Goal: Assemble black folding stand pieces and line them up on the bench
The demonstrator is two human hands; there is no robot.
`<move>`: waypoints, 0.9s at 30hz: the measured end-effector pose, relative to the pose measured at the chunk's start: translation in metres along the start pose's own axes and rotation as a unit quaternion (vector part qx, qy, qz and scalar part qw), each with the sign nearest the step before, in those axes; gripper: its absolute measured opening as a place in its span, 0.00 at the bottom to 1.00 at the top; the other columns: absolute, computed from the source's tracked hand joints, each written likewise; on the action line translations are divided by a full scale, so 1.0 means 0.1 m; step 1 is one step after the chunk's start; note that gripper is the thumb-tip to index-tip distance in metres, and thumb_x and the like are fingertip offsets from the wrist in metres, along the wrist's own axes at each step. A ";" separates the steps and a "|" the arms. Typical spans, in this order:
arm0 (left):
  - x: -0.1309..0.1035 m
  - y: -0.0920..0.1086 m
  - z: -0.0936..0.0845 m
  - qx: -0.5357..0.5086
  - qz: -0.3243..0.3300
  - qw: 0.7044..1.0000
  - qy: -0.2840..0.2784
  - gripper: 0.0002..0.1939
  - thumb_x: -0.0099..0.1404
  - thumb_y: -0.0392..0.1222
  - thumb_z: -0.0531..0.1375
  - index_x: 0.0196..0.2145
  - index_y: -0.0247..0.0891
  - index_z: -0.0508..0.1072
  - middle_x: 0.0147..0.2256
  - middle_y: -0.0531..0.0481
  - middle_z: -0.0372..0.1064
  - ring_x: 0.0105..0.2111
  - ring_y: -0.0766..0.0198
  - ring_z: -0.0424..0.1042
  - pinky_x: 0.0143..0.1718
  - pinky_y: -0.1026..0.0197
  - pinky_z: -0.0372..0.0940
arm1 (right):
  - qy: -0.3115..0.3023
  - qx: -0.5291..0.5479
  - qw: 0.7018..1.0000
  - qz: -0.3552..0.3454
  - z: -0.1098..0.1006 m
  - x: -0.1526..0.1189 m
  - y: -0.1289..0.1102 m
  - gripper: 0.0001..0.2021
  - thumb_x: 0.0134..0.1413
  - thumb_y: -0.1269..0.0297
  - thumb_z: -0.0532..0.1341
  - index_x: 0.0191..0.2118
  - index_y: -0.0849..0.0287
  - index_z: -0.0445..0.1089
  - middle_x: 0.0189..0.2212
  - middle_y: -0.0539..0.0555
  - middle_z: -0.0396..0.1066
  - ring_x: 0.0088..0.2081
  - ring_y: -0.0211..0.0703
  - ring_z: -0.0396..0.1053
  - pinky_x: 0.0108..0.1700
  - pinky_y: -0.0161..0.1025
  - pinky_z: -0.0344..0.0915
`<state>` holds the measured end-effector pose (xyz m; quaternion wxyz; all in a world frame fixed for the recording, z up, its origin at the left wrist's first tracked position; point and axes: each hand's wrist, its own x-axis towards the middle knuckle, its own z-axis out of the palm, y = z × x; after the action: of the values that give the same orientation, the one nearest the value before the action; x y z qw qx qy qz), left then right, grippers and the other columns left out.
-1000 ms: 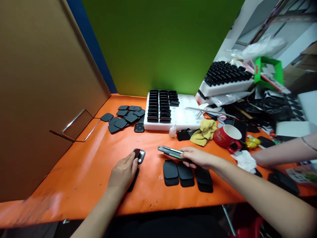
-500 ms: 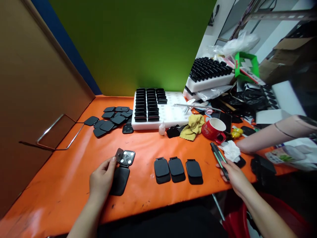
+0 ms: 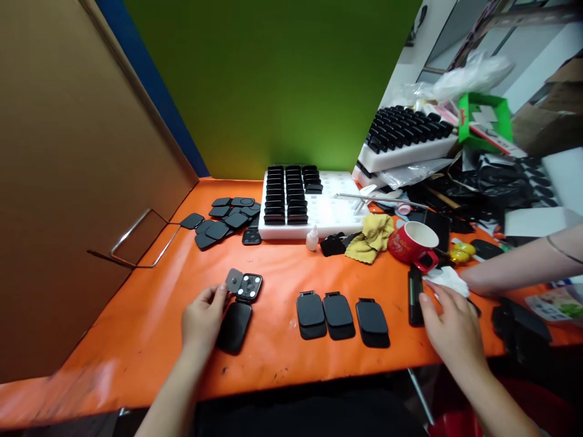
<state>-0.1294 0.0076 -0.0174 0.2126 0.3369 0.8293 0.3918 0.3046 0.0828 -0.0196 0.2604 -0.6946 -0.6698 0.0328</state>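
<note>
Compared with half a second ago, we note that the cutter (image 3: pixel 415 298), then gripped by the right hand (image 3: pixel 449 318), now lies on the bench (image 3: pixel 136 349) in front of the red mug (image 3: pixel 413 243), towards the right end of the front edge. We find the right hand's fingers spread and holding nothing visible, its fingertips just beside the cutter; we cannot tell whether they touch. The left hand (image 3: pixel 203 318) keeps its place at the opened black piece (image 3: pixel 235 328) and, as before, pinches a small dark plate (image 3: pixel 234 279) between thumb and fingers, at the left side of the piece's dotted end. The opened piece lies flat, left of the middle of the front edge.

By count, we record one opened piece, with at least three pale dots on its far end; three folded black pieces (image 3: pixel 338 315) side by side near the front edge, unmoved; one cutter; one mug; one yellow cloth (image 3: pixel 371 238); one dropper bottle (image 3: pixel 312 239); and one bent wire stand (image 3: pixel 132 233) towards the left edge. The white rack (image 3: pixel 337 212) by the back edge carries three columns of black parts, the third shorter. Left of it, the loose black plates (image 3: pixel 218 229) overlap too much for us to count exactly.
</note>
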 end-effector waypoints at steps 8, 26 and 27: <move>-0.11 0.09 0.07 0.168 0.105 0.979 0.042 0.13 0.60 0.49 0.51 0.31 0.41 0.72 0.30 0.49 0.74 0.35 0.57 0.70 0.31 0.62 0.57 | -0.375 0.253 0.867 -0.209 0.21 -0.69 -1.85 0.14 0.60 0.62 0.47 0.44 0.55 0.68 0.39 0.53 0.72 0.41 0.42 0.68 0.44 0.39 0.65; 0.31 -0.05 -0.38 0.237 0.046 0.970 0.008 0.21 0.59 0.57 0.48 0.31 0.41 0.74 0.31 0.47 0.75 0.31 0.56 0.72 0.25 0.63 0.60 | -0.381 0.185 0.793 -0.438 0.82 -1.02 -2.34 0.32 0.58 0.47 0.44 0.62 0.63 0.44 0.62 0.54 0.42 0.63 0.43 0.36 0.62 0.47 0.35; 0.35 -0.09 -0.42 0.246 0.036 0.969 0.006 0.21 0.59 0.58 0.48 0.31 0.41 0.74 0.32 0.47 0.75 0.32 0.54 0.72 0.25 0.62 0.60 | -0.382 0.189 0.792 -0.438 0.82 -1.02 -2.34 0.31 0.58 0.47 0.44 0.62 0.63 0.44 0.62 0.54 0.42 0.63 0.43 0.36 0.62 0.46 0.35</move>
<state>-0.1827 0.0073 -0.0018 0.1042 0.4060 0.8888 0.1855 0.0486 0.0046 -0.0265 0.0958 -0.1948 -0.9277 0.3036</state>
